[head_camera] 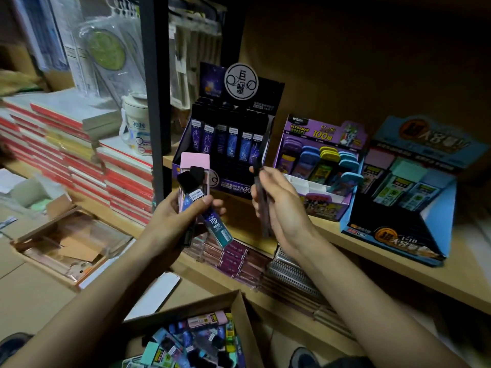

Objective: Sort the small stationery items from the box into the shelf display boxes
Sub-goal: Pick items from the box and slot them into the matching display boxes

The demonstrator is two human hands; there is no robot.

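Several lead cases (196, 191) sit fanned in my left hand (180, 219), thumb curled over them (a pink one behind, a teal one in front). My right hand (283, 211) pinches one slim dark case (263, 208) between thumb and fingers, just in front of the black display box (235, 185) on the shelf (398, 269). The purple display box (326, 205) and the blue display box (422, 134) stand to its right. Below, the cardboard box (212, 301) holds more cases.

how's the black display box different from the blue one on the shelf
The black display box has a full row of dark, black-capped cases; the blue display box has pastel-capped cases at its back only. The black one's header bears a round emblem, the blue one's orange lettering. Both sit on the shelf.
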